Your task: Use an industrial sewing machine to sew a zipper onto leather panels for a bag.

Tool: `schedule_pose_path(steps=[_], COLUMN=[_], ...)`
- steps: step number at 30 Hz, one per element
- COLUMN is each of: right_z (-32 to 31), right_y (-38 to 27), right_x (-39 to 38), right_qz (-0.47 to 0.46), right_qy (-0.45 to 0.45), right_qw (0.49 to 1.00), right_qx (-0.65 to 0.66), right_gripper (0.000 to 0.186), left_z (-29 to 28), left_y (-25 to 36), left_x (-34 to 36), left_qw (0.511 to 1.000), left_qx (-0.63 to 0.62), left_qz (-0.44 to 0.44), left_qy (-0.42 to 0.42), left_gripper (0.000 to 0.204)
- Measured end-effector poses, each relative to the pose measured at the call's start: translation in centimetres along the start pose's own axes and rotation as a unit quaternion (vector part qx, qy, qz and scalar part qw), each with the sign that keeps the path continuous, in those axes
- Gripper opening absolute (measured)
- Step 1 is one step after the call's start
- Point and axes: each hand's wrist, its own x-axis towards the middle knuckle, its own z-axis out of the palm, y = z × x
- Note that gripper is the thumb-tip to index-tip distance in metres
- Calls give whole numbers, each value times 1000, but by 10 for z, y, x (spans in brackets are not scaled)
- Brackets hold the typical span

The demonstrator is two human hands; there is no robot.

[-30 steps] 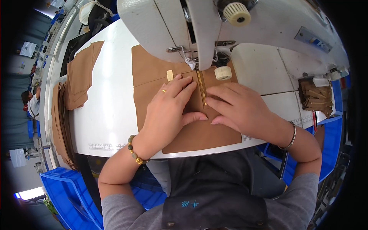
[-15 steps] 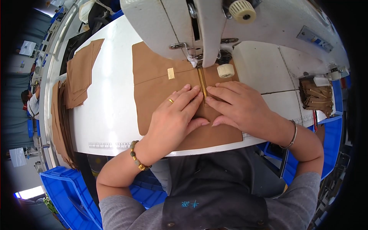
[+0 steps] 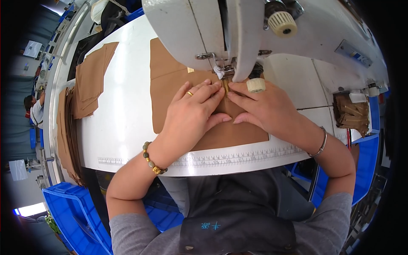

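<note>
A flat brown fabric piece (image 3: 165,91) lies on the white sewing table, its far part under the head of a sewing machine (image 3: 178,25). Down its middle runs a short strip of gold zipper teeth (image 3: 226,87), leading under the presser foot (image 3: 228,73). My left hand (image 3: 193,110) rests on the fabric left of the zipper, fingers stretched out, fingertips near the teeth. On the other side my right hand (image 3: 265,102) lies with fingers extended, its tips beside the zipper. Both thumbs point inward with a small gap between them. A pale patch (image 3: 190,70) on the fabric is partly hidden.
Stacks of brown fabric pieces (image 3: 90,80) lie at the left of the table. A printed ruler (image 3: 225,159) follows the near edge. At the right sits a bundle of small brown pieces (image 3: 352,112). Blue bins (image 3: 72,204) stand below; a person (image 3: 36,108) is far left.
Both hands and the fabric have slid away from me, so more zipper is under the presser foot. The ruler along the near edge is now uncovered. The view has shifted slightly.
</note>
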Motion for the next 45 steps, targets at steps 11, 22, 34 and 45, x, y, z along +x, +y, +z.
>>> schedule_pose_path(steps=[11,22,34,45], right_z=[-2,-2,7,-4], right_y=[-1,-1,3,13], right_x=[-5,-3,-2,0], right_qz=[-11,-20,24,190], right_qy=[35,9,10,0], right_qw=[999,999,1000,936], right_qx=[14,26,-9,295], right_gripper=[50,51,51,37], left_z=[2,1,4,5], left_y=[13,18,6,6], left_x=[-15,-12,0,-2], left_qw=[993,998,1000,1000], left_qx=[-98,-61,-25,-1], left_qz=[-54,1,1,-21], left_qy=[23,7,15,-3], left_gripper=[64,66,65,62])
